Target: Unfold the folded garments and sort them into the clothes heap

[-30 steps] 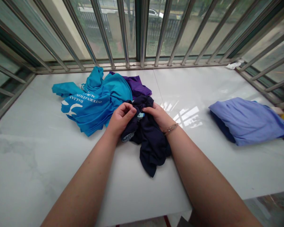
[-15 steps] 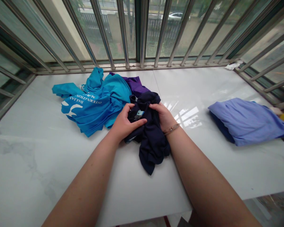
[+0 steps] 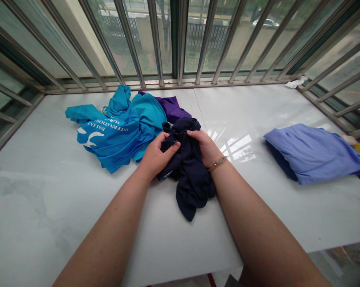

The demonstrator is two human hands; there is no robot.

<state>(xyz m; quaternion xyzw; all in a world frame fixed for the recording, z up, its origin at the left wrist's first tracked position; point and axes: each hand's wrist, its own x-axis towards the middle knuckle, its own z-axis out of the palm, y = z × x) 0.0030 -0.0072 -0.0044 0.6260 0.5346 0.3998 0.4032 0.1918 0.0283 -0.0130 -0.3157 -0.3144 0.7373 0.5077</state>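
Note:
A crumpled dark navy garment (image 3: 192, 179) lies on the white marble ledge (image 3: 48, 199) in the middle. My left hand (image 3: 157, 155) grips its upper left part, thumb over the cloth. On the upper right edge of the same garment, my right hand (image 3: 206, 146), with a thin bracelet at the wrist, pinches the fabric. Both hands are bunched close together near the collar area. A bright blue T-shirt with white lettering (image 3: 117, 127) lies crumpled just left of my hands, and a purple garment (image 3: 174, 107) sits behind the navy one.
A folded periwinkle-blue garment (image 3: 314, 153) lies at the right. Metal window bars (image 3: 180, 40) close off the back and both sides. A small white scrap (image 3: 293, 83) sits in the far right corner. The ledge's front edge (image 3: 332, 247) runs along the bottom right.
My hands have shifted a little along the navy garment's top, gathering the cloth; the small light-blue label seen earlier between my hands is now covered.

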